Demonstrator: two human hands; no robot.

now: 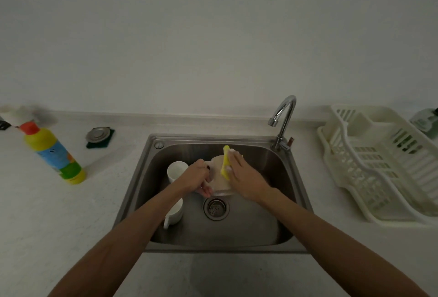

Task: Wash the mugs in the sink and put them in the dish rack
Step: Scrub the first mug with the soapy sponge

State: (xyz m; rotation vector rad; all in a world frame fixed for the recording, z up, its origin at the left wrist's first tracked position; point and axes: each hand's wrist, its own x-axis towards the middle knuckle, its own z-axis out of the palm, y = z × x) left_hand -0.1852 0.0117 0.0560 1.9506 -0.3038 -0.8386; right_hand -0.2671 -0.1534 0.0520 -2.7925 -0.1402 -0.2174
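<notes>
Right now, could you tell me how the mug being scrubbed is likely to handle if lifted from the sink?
The mug looks sudsy under the yellow sponge in the right hand, so probably slippery; the left hand gripping its handle helps. It seems rigid ceramic, so it could chip if dropped on the steel sink.

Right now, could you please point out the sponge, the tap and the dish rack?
sponge (225,164), head view, its yellow edge.
tap (287,118), head view, its neck.
dish rack (369,166), head view, its slatted floor.
</notes>
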